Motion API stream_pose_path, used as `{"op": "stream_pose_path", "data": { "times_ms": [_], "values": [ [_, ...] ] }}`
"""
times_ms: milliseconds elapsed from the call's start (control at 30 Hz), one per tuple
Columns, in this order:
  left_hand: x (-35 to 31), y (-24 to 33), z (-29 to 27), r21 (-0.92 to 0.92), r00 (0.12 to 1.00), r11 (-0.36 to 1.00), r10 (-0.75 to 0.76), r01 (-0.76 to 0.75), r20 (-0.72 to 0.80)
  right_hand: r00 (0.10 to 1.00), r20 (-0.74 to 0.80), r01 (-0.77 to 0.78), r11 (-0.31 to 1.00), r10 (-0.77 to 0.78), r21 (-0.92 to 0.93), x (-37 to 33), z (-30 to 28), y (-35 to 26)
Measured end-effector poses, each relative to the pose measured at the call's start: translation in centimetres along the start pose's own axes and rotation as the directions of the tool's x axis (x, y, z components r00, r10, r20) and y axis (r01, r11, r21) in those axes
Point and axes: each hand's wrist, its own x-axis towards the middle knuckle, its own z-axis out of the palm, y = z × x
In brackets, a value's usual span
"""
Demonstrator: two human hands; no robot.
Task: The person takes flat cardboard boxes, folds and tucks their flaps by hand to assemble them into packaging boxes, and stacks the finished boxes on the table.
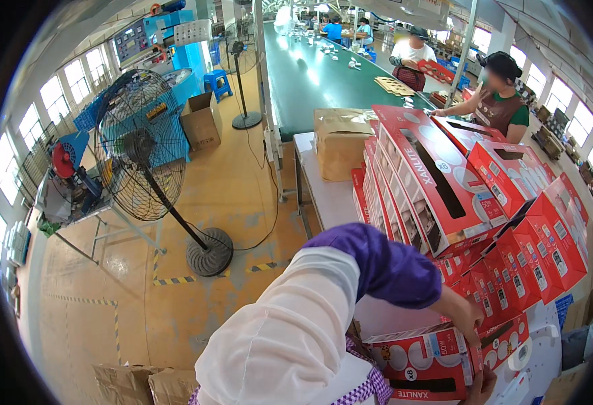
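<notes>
A red printed carton (421, 364) with pictures of round white lamps and a dark handle slot lies at the near edge of the table. My left arm, in a purple sleeve cover, reaches across from the left. The fingers of my left hand (467, 316) are bent down at the carton's far right edge. Lower down, my right hand (483, 386) grips its right end, most of the palm being hidden. Right beside it lies another red carton (509, 335). Behind both, a tall stack of similar red cartons (438, 175) rises.
A brown cardboard box (340, 144) stands behind the stack, before a long green conveyor belt (310, 81). Two people work across the belt at right, others farther off. Pedestal fans (209, 251) occupy the floor at left. Brown cartons (124, 383) are at lower left.
</notes>
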Motion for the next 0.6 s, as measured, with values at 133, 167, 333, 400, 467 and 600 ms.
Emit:
{"op": "stream_pose_path", "data": {
  "times_ms": [133, 167, 333, 400, 467, 600],
  "values": [
    [-0.5, 5.4, -3.9, 0.32, 0.912, 0.942, -0.218, 0.104, 0.348, 0.991, 0.096, -0.086, 0.994, 0.092, -0.061, 0.0, -1.3, -0.7],
    [-0.9, 6.0, -4.3, 0.288, 0.819, 0.934, -0.328, 0.209, 0.471, 0.986, 0.122, -0.107, 0.991, 0.117, -0.08, 0.1, -1.6, -0.7],
    [-1.5, 5.8, -3.6, 0.065, 0.817, 0.942, -0.319, 0.33, 0.48, 0.938, 0.245, -0.208, 0.963, 0.246, -0.172, 0.9, -2.9, -0.9],
    [-1.2, 5.5, -3.5, 0.024, 0.801, 0.929, -0.331, 0.369, 0.498, 0.908, 0.298, -0.239, 0.949, 0.294, -0.208, 1.6, -3.0, -0.8],
    [-1.2, 5.7, -3.2, 0.04, 0.76, 0.884, -0.423, 0.466, 0.493, 0.869, 0.354, -0.269, 0.931, 0.345, -0.249, 2.4, -3.6, -0.5],
    [-0.9, 4.8, -2.0, -0.019, 0.789, 0.869, -0.439, 0.494, 0.429, 0.763, 0.467, -0.315, 0.887, 0.448, -0.338, 4.6, -4.5, 0.4]
  ]
}}
